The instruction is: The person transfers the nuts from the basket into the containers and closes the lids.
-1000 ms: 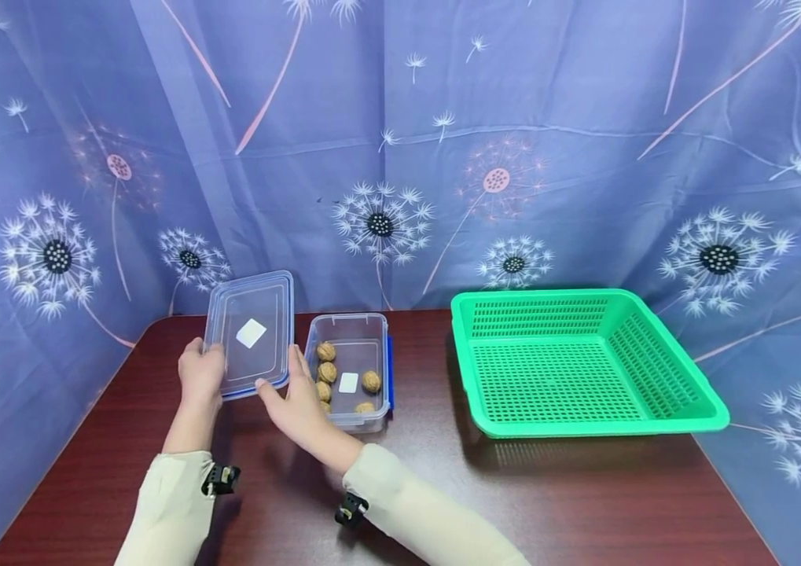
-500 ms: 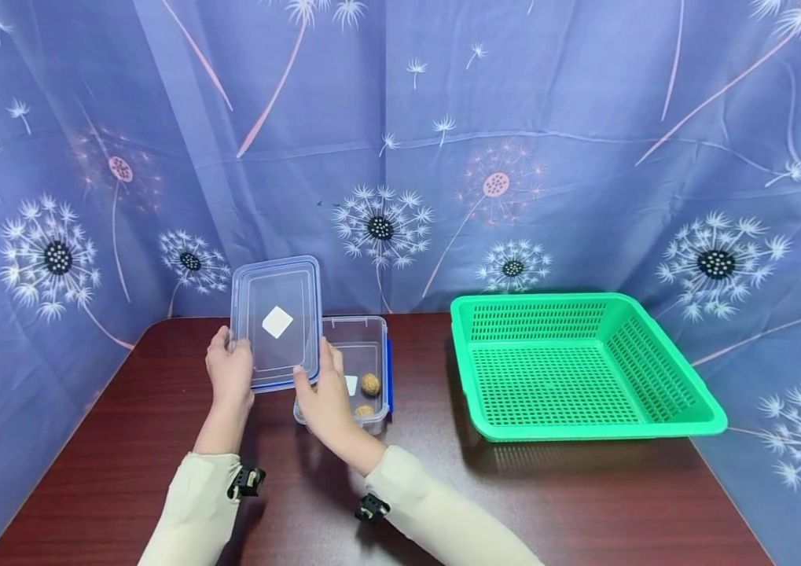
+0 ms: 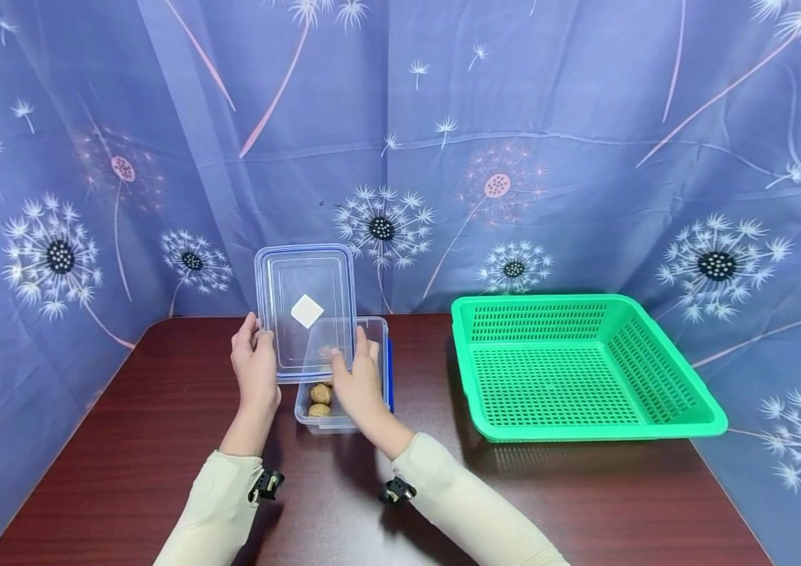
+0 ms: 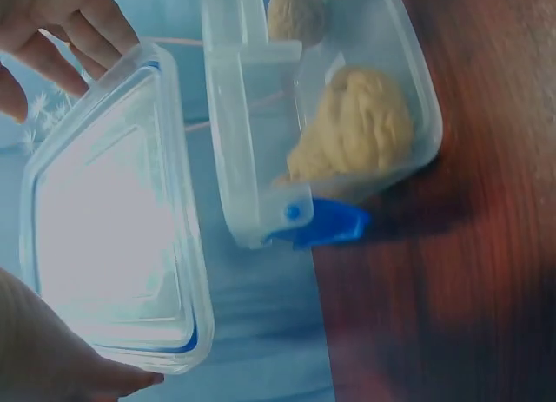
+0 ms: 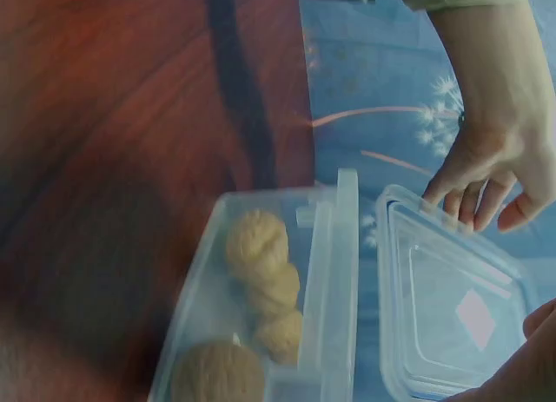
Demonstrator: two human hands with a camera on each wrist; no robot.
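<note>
A clear plastic lid (image 3: 287,283) with a blue seal and a white label is held up, tilted, between both hands. The left hand (image 3: 256,369) grips its left edge with thumb and fingers. On the lower right edge, the right hand (image 3: 361,389) pinches it, thumb in front. Below and behind the lid stands a clear plastic box (image 3: 332,423) on the table, uncovered, partly hidden by lid and right hand. Several walnuts (image 3: 320,393) lie inside it. In the left wrist view a blue latch (image 4: 326,224) hangs off the box's side. The lid and box appear apart there.
A green perforated plastic basket (image 3: 549,385) stands on the right of the dark red wooden table (image 3: 124,440). A blue curtain (image 3: 428,102) with dandelion prints hangs behind and at both sides.
Both hands have moved right with the lid, carrying it from left of the box to above it. The lid has turned more upright in view and now covers part of the box.
</note>
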